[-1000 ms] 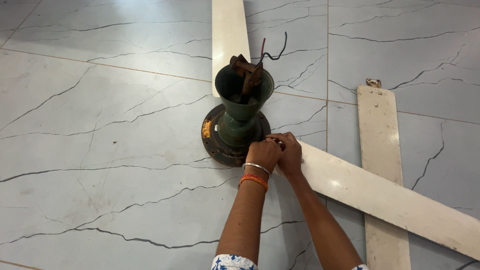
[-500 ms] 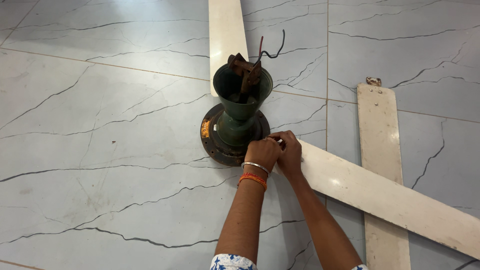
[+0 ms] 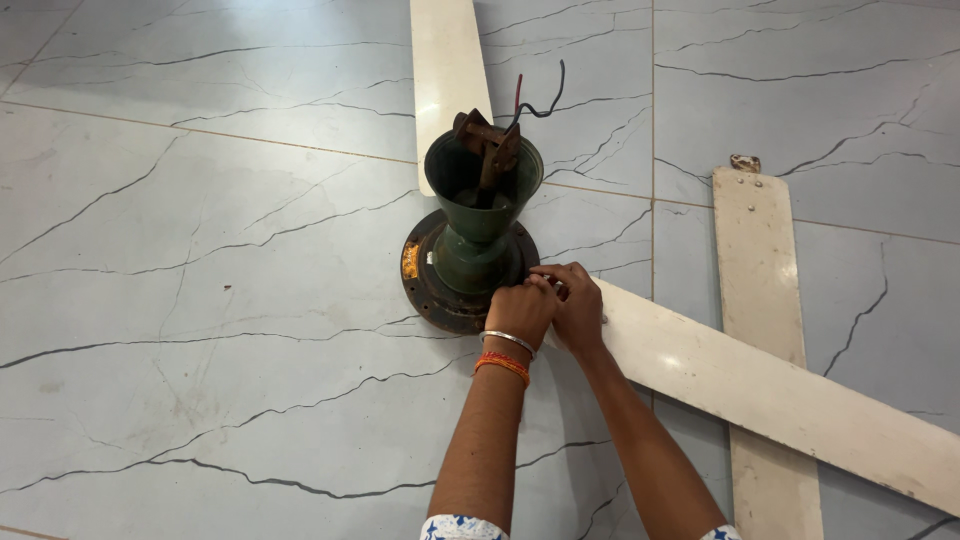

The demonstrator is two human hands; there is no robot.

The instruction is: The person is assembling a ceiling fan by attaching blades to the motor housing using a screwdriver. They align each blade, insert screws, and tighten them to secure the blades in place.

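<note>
A dark green ceiling fan motor (image 3: 470,255) with a cup-shaped canopy sits on the tiled floor, rusty rod and loose wires sticking up from it. A cream blade (image 3: 760,395) runs from the motor toward the lower right. My left hand (image 3: 520,312), with bangles on the wrist, and my right hand (image 3: 575,305) are pressed together at the joint where this blade meets the motor rim. Their fingers are curled around something small there; what it is stays hidden.
A second cream blade (image 3: 447,80) extends from the motor toward the top edge. A loose cream blade (image 3: 762,300) with a metal bracket end lies on the floor at the right, under the attached blade. Pale marble-look tiles (image 3: 200,300) surround everything.
Both hands stay at the blade joint with only slight finger movement. The view has shifted a little.
</note>
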